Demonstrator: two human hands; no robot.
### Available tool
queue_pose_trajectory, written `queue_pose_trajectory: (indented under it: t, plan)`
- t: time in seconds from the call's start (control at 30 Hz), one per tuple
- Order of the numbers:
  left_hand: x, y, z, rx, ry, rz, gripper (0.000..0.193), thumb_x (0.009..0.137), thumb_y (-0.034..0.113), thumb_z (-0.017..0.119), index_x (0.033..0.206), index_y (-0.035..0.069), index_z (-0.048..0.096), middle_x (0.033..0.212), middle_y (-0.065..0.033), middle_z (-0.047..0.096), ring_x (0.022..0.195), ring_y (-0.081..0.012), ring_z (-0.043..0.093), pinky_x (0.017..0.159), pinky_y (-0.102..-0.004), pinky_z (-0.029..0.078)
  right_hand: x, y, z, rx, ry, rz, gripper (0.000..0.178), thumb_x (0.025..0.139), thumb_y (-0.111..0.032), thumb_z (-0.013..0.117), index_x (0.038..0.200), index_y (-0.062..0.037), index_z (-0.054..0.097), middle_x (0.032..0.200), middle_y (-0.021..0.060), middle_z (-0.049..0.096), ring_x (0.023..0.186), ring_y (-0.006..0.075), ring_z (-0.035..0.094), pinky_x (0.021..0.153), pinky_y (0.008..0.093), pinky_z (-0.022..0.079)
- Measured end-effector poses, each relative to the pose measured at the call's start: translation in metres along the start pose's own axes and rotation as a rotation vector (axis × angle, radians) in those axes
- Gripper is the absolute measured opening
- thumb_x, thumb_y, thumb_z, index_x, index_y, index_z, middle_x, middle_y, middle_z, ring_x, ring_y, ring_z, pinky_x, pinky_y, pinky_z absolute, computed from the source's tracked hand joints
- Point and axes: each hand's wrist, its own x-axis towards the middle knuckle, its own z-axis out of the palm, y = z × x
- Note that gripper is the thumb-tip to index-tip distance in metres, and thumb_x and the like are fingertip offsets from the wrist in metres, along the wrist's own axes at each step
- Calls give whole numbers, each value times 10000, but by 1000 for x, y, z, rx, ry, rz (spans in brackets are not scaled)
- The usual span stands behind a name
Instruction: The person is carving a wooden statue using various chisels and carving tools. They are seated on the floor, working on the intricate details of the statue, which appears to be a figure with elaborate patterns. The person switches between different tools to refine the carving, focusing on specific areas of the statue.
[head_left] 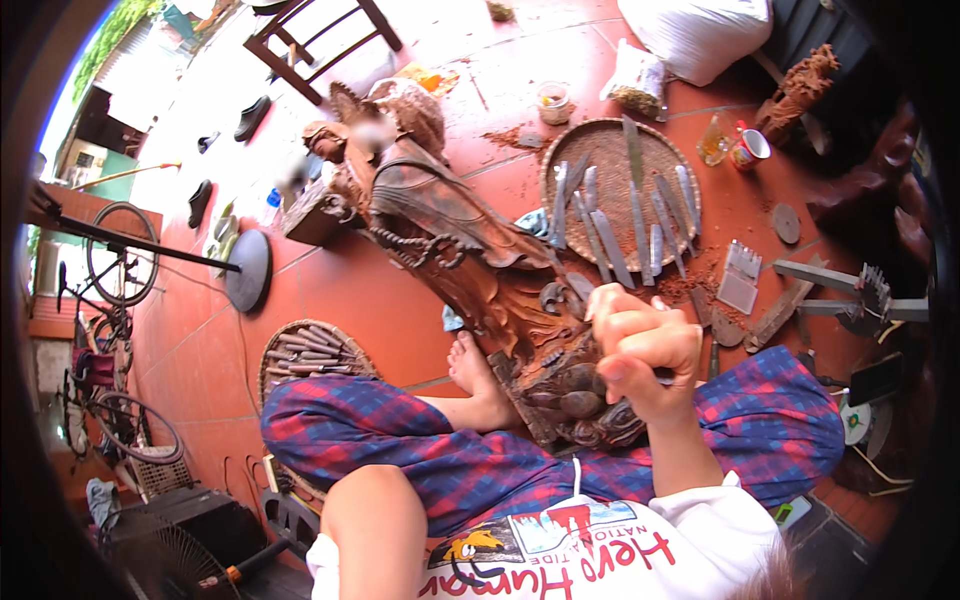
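my R hand closed tight round 1 slim tool, at 1 carved wood statue's edge, tile floor wide to L, 2 woven trays

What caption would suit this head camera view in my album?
A right hand grips a tool by a carved statue, with metal blades on a round tray beyond.

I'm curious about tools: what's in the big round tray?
Long metal tools lie spread across the tray. They cover parts of its bottom, so what's underneath can't be seen.
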Motion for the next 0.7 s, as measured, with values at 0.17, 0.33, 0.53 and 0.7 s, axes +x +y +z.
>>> queue_pose_trajectory:
  t: [0.17,0.33,0.53,0.7]
  plan:
    - [-40,-2,14,55,-171,348,333,953,3,407,1093,127,683,1080,19,648,1010,-126,622,882,-327,483,-3,6,0,26,27,30,408,829,-79,750,493,-55,520,547,19,447,597,205,450,637,362,365]
    - [-46,-11,-21,460,277,238,136,922,69,624,1049,46,583,1002,-97,575,960,-183,555,849,-414,431,-2,3,-3,-15,64,80,466,864,-217,752,492,-63,517,546,2,444,616,194,446,679,380,383]
    - [-96,-80,-109,1268,259,-840,279,820,-76,734,1072,30,676,902,-60,655,735,-123,599,657,-225,471,-8,12,2,-68,11,96,503,873,-291,732,510,-38,492,550,6,429,598,205,449,693,412,411]
    - [-170,-110,-104,1163,60,-956,468,772,65,788,1227,66,678,948,-99,676,780,-258,678,671,-342,544,-15,36,21,-107,-257,92,424,791,-233,793,551,-32,508,576,34,434,588,239,463,716,410,440]
